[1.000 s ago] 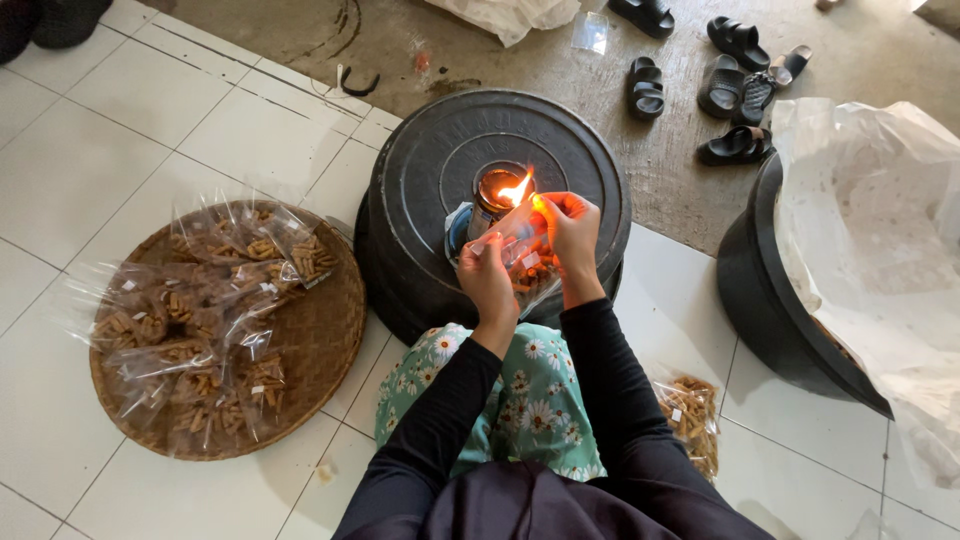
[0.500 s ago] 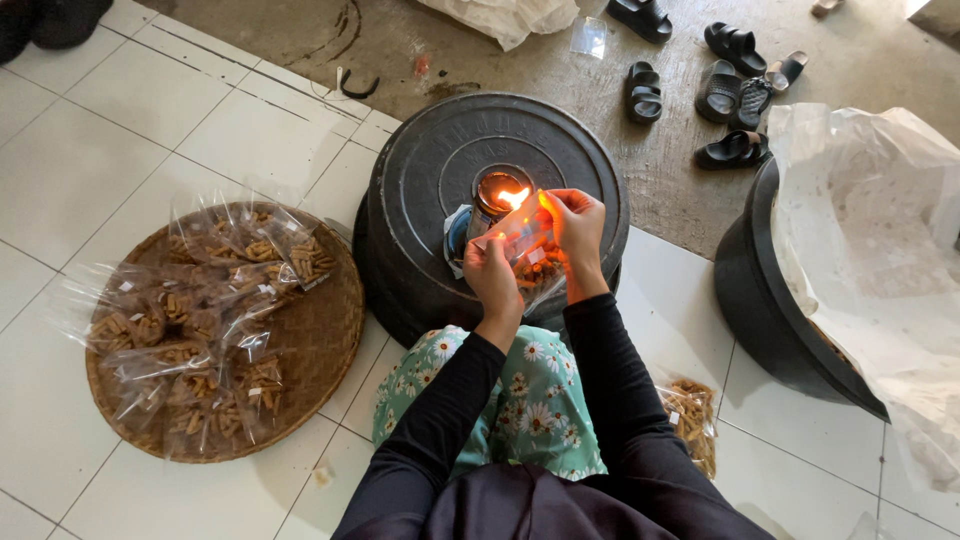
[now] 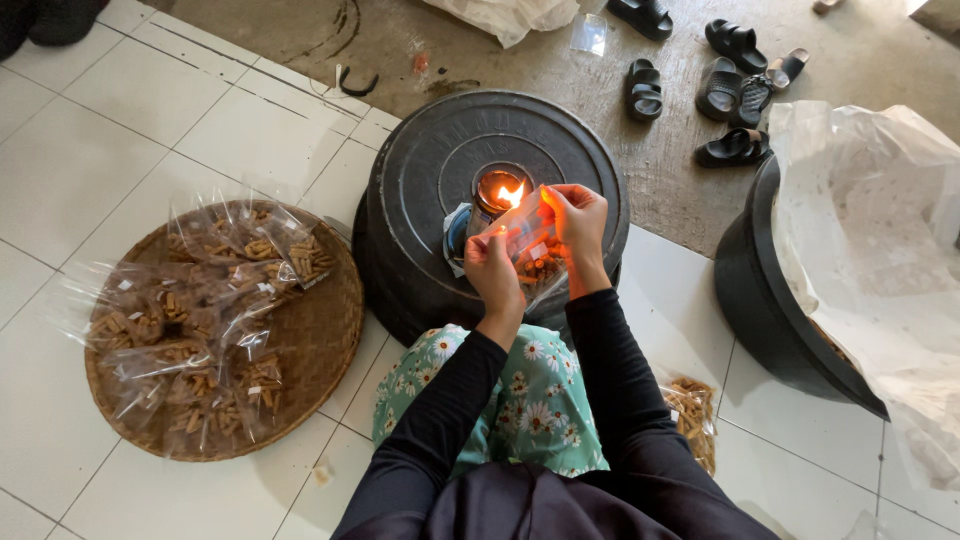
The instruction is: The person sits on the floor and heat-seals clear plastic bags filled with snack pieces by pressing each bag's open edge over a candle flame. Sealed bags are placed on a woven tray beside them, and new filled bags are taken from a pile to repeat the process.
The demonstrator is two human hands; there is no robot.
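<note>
Snack bag (image 3: 535,255): small clear plastic bag of brown sticks, held over the upturned black tub (image 3: 420,190), its top edge just beside the flame.
Left hand (image 3: 492,268): fingers pinching the bag's left top corner.
Right hand (image 3: 578,218): fingers pinching the right top corner.
Flame (image 3: 505,192): burning in a small tin at the tub's centre.
Woven tray (image 3: 330,330): on the tiles to the left, piled with filled clear bags.
Second tub (image 3: 770,310): to the right, lined with white plastic.
Sandals (image 3: 735,95): black, on the concrete beyond.
</note>
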